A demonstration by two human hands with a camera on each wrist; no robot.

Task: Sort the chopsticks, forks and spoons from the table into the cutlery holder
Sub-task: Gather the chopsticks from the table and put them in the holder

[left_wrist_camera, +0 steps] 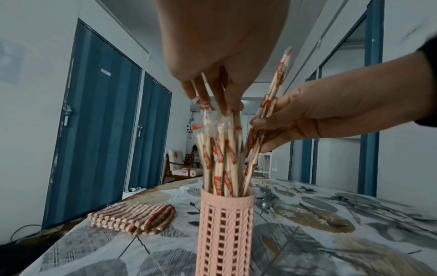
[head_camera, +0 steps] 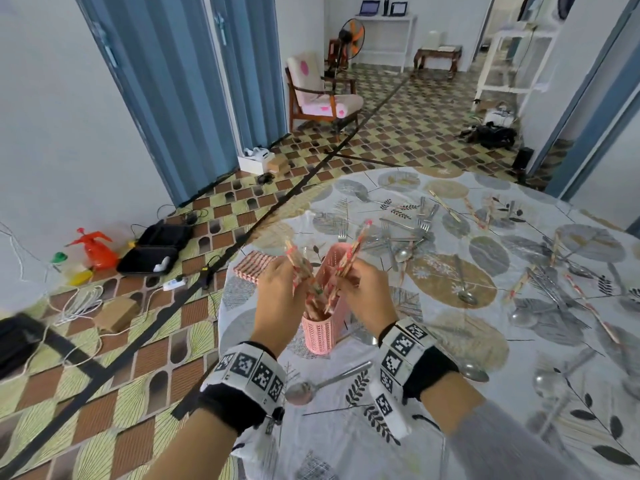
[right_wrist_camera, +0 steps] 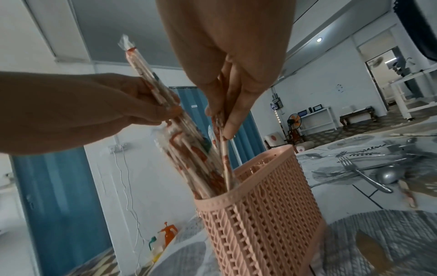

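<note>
A pink woven-pattern cutlery holder (head_camera: 320,336) stands on the table near its left edge. Its nearest compartment holds several paper-wrapped chopsticks (left_wrist_camera: 220,158). My left hand (head_camera: 294,275) grips a bundle of wrapped chopsticks (right_wrist_camera: 146,74) above the holder, their lower ends among those inside. My right hand (head_camera: 346,271) pinches a few more chopsticks (left_wrist_camera: 274,89), whose tips reach down into the same compartment (right_wrist_camera: 227,175). Both hands hover close together over the holder (right_wrist_camera: 260,214). The other compartments are hidden behind my hands.
Forks and spoons (head_camera: 408,237) lie piled beyond the holder. Loose chopsticks (head_camera: 585,303) and spoons are scattered to the right. A spoon (head_camera: 301,391) lies between my wrists. A folded red-striped cloth (head_camera: 252,265) sits left of the holder, by the table edge (head_camera: 221,306).
</note>
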